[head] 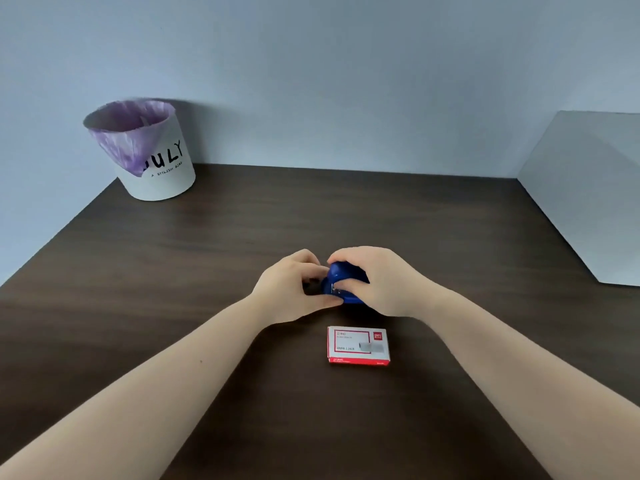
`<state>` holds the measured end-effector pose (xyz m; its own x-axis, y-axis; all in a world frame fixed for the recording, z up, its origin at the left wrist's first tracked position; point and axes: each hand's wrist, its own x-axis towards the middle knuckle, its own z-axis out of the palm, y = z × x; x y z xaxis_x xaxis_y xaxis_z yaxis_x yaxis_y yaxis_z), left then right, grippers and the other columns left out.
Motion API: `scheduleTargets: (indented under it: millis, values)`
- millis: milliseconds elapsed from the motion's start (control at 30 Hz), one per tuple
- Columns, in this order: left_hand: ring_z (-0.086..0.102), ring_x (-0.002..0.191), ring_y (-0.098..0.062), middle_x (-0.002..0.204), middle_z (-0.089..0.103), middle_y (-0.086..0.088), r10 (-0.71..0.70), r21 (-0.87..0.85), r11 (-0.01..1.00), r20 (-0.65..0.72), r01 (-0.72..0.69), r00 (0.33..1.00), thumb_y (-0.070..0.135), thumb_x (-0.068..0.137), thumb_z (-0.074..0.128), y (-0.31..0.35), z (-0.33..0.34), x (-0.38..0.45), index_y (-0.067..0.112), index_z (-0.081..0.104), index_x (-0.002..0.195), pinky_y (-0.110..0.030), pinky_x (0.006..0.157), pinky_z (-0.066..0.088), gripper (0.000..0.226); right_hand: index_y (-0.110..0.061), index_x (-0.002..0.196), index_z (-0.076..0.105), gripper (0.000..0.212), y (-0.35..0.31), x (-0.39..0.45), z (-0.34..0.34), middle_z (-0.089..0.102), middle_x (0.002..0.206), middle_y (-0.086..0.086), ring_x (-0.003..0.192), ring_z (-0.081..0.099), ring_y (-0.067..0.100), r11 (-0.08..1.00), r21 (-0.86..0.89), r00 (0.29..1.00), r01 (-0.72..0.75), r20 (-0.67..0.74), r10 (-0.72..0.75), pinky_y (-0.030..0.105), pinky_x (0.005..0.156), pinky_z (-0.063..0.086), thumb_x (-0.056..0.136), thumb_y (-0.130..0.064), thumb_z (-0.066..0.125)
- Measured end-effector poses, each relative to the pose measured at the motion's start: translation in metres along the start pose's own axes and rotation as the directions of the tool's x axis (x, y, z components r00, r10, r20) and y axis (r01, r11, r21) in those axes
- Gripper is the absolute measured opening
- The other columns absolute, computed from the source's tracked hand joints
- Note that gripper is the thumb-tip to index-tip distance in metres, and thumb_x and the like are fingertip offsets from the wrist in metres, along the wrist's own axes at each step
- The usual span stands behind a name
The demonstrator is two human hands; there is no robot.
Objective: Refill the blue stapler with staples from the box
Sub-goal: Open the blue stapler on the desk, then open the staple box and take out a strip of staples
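The blue stapler (341, 280) rests on the dark wooden table (173, 271) near its middle, mostly covered by both hands. My left hand (291, 289) grips its left end, fingers curled on the base. My right hand (377, 280) wraps over the top from the right. A bit of metal shows at the stapler's front. The staple box (358, 345), white with a red border, lies shut and flat on the table just in front of the hands, touched by neither.
A white bin (152, 157) with a purple liner and black lettering stands at the table's back left corner against the wall. A white panel (585, 195) rises along the table's right side.
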<state>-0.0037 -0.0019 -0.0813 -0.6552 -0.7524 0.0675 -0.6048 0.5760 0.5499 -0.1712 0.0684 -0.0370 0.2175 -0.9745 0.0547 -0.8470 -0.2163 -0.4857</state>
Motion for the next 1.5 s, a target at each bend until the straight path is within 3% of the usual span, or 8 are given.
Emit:
scheduleTargets:
  millis: [200, 400, 667, 800, 1100, 1233, 1333, 1500]
  values:
    - [0.057, 0.089, -0.009, 0.098, 0.054, 0.013, 0.06, 0.002, 0.998, -0.064, -0.06, 0.996, 0.045, 0.071, 0.072, -0.001, 0.005, -0.01, 0.028, 0.069, 0.105, -0.031, 0.086, 0.048, 0.038, -0.024, 0.112, 0.06, 0.026, 0.003, -0.024, -0.009, 0.063, 0.105, -0.009, 0.094, 0.059, 0.006, 0.975, 0.207, 0.93, 0.076, -0.367, 0.005, 0.008, 0.083, 0.042, 0.086, -0.019, 0.063]
    - [0.054, 0.092, -0.011, 0.103, 0.054, 0.009, 0.058, 0.06, 0.997, -0.123, -0.051, 0.991, 0.041, 0.076, 0.069, 0.007, 0.01, -0.026, 0.02, 0.067, 0.11, -0.024, 0.087, 0.041, 0.039, -0.023, 0.103, 0.058, 0.024, 0.009, -0.064, -0.029, 0.067, 0.104, 0.0, 0.099, 0.064, 0.016, 0.885, 0.444, 0.862, 0.136, -0.493, 0.115, 0.032, 0.092, 0.051, 0.084, -0.011, 0.066]
    - [0.052, 0.094, -0.012, 0.105, 0.053, 0.007, 0.057, 0.044, 0.998, -0.107, -0.053, 0.993, 0.038, 0.078, 0.069, 0.007, 0.008, -0.029, 0.018, 0.066, 0.109, -0.028, 0.091, 0.042, 0.037, -0.017, 0.106, 0.058, 0.025, 0.037, -0.089, -0.039, 0.062, 0.095, -0.001, 0.089, 0.064, 0.019, 0.863, 0.501, 0.814, 0.061, -0.526, 0.247, 0.031, 0.078, 0.06, 0.084, -0.004, 0.063]
    - [0.053, 0.093, -0.012, 0.103, 0.053, 0.008, 0.063, 0.026, 0.998, -0.123, -0.061, 0.99, 0.036, 0.077, 0.07, 0.001, 0.007, -0.028, 0.017, 0.066, 0.107, -0.025, 0.091, 0.041, 0.036, -0.015, 0.086, 0.062, 0.013, 0.066, -0.101, -0.024, 0.059, 0.087, -0.001, 0.087, 0.061, 0.021, 0.845, 0.535, 0.778, -0.027, -0.519, 0.354, 0.024, 0.071, 0.061, 0.084, -0.002, 0.062]
    - [0.053, 0.086, -0.012, 0.1, 0.053, 0.007, 0.072, 0.011, 0.997, -0.157, -0.071, 0.985, 0.035, 0.075, 0.072, 0.002, 0.007, -0.032, 0.02, 0.064, 0.111, -0.03, 0.092, 0.046, 0.04, -0.026, 0.11, 0.067, 0.03, 0.08, -0.112, -0.01, 0.067, 0.107, -0.007, 0.098, 0.061, 0.007, 0.925, 0.296, 0.893, -0.238, -0.308, 0.328, 0.016, 0.09, 0.042, 0.08, -0.022, 0.071]
    - [0.047, 0.068, -0.006, 0.083, 0.051, 0.007, 0.032, -0.225, 0.969, -0.28, -0.098, 0.959, 0.038, 0.073, 0.073, 0.013, 0.003, -0.053, 0.029, 0.061, 0.112, -0.017, 0.07, 0.043, 0.042, -0.024, 0.105, 0.069, 0.025, 0.072, -0.112, -0.009, 0.066, 0.106, -0.008, 0.101, 0.057, 0.01, 0.942, 0.208, 0.839, -0.265, -0.431, 0.331, 0.022, 0.09, 0.038, 0.081, -0.031, 0.069]
    - [0.046, 0.057, -0.003, 0.064, 0.052, 0.009, 0.09, -0.292, 0.948, -0.135, -0.127, 0.987, 0.044, 0.063, 0.075, 0.022, -0.008, -0.073, 0.027, 0.065, 0.102, -0.017, 0.062, 0.041, 0.044, -0.023, 0.096, 0.071, 0.015, 0.051, -0.109, -0.012, 0.069, 0.091, -0.008, 0.084, 0.059, 0.005, 0.964, 0.164, 0.806, -0.21, -0.53, 0.265, 0.018, 0.074, 0.042, 0.084, -0.03, 0.065]
    - [0.05, 0.054, 0.0, 0.061, 0.055, 0.01, 0.135, -0.123, 0.984, 0.061, -0.127, 0.989, 0.041, 0.054, 0.085, 0.038, 0.001, -0.074, 0.032, 0.063, 0.107, -0.011, 0.059, 0.04, 0.058, -0.021, 0.09, 0.068, 0.01, 0.02, -0.106, -0.001, 0.071, 0.066, 0.002, 0.054, 0.061, 0.014, 0.945, 0.251, 0.909, -0.208, -0.307, 0.282, 0.026, 0.053, 0.049, 0.087, -0.027, 0.062]
